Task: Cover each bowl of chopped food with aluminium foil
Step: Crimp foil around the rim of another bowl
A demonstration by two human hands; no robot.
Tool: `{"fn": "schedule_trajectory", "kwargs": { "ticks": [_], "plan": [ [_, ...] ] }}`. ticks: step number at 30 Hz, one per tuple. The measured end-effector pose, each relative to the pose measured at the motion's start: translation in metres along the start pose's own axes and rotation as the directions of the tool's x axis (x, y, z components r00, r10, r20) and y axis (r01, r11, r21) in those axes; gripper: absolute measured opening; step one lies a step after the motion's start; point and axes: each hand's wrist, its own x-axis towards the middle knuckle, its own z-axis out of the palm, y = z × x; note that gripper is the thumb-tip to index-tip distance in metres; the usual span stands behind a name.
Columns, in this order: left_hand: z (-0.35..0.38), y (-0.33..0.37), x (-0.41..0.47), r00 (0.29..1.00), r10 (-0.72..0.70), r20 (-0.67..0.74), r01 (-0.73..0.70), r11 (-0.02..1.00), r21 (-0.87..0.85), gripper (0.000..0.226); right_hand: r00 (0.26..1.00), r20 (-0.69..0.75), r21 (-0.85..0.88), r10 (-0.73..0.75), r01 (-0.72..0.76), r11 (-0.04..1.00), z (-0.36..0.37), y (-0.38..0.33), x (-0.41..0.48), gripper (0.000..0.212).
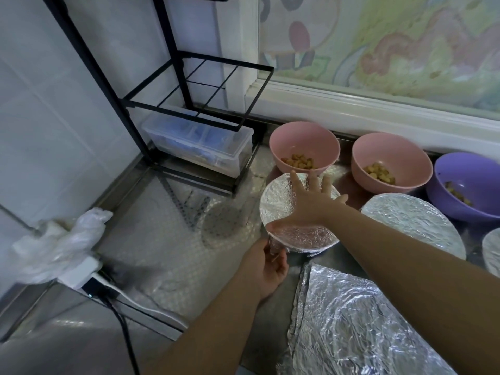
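A bowl wrapped in foil [278, 201] stands at the centre of the counter. My right hand [311, 204] lies flat on its foil top, fingers spread. My left hand [270, 263] pinches the foil at the bowl's near-left rim. Behind it stand two uncovered pink bowls [304, 143] [392, 158] with chopped brown food, and an uncovered purple bowl [470, 182] at the right. A second foil-covered bowl [416, 223] sits right of my arm, and a third [491, 250] shows at the right edge. A loose foil sheet [351, 326] lies in front.
A black wire rack [189, 85] with a clear plastic box [200, 144] stands at the back left. A white power strip [81, 272] under crumpled plastic, with a black cable, lies at the left. Bubble wrap [167, 253] covers the counter there. A window sill runs behind the bowls.
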Motion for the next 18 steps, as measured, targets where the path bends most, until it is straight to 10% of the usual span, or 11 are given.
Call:
{"fn": "schedule_trajectory", "kwargs": {
  "ticks": [18],
  "plan": [
    [0.006,0.018,0.008,0.979,0.119,-0.166,-0.093,0.984,0.152,0.009,1.000,0.006,-0.005,-0.013,0.013,1.000,0.005,0.003,0.003,0.154]
  ]
}}
